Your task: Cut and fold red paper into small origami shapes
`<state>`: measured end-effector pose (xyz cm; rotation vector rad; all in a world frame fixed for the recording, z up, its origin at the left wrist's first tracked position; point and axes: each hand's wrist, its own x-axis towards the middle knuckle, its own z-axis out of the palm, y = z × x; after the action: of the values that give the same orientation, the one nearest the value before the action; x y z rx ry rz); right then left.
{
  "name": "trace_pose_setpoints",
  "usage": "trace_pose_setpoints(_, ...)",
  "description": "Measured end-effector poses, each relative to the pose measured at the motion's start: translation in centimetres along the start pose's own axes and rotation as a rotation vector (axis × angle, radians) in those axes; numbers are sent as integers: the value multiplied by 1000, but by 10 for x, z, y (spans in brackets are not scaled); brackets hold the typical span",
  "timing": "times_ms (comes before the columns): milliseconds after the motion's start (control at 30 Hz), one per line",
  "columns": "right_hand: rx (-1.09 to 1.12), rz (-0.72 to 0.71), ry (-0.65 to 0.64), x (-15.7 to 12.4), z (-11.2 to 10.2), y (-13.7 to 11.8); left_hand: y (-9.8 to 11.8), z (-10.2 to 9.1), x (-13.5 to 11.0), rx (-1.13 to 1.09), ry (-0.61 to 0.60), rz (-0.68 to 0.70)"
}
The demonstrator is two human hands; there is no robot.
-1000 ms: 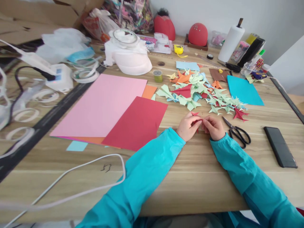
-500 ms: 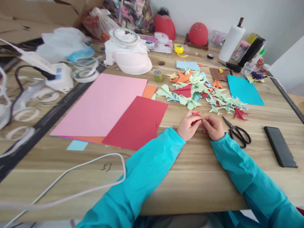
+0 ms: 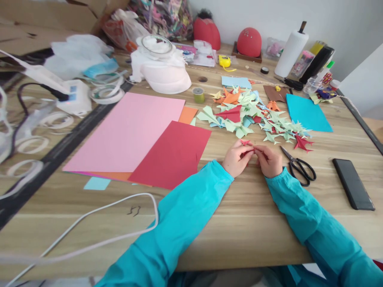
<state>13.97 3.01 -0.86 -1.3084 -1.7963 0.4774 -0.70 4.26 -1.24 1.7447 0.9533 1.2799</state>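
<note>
A small piece of folded red paper (image 3: 245,142) is pinched between the fingers of my left hand (image 3: 236,158). Fingertips of my right hand (image 3: 270,160) meet the left ones and close on the near end of the same paper, which they mostly hide. Just beyond my hands lies a heap of folded paper planes (image 3: 242,105), mostly pale green, with orange, blue and red ones among them. A red folded plane (image 3: 303,143) rests at the heap's right end. Black-handled scissors (image 3: 301,168) lie right of my right hand.
Left of my hands are a red sheet (image 3: 173,155) and a pink sheet (image 3: 125,135) over other coloured sheets. A phone (image 3: 353,184) lies at the right. Blue paper (image 3: 309,113) sits behind the scissors. A white cable (image 3: 119,205) loops at the front left.
My right fingers have shifted slightly, straightening a little against the red paper. My left hand stays almost where it was, and the things on the table have not moved.
</note>
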Motion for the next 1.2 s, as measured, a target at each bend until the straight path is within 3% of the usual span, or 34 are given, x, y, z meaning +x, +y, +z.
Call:
trace_pose_setpoints(167,-177,-277,149,0,-3,-4,0,1,0,-142,4,-63)
trace_pose_setpoints(267,-211,-351,196,-1,-2,-2,-1,2,0,-201,21,-76)
trace_pose_setpoints(400,-184,-254,203,-1,0,-1,-2,3,0,-236,26,-130)
trace_pose_setpoints(567,-67,-75,107,1,0,0,-2,2,0,-209,16,-140)
trace_pose_setpoints(733,20,-157,4,4,-2,-1,-2,2,0,-170,-8,-129)
trace_pose_setpoints(1200,-82,-87,57,-1,1,0,-5,1,1,-40,-4,-28)
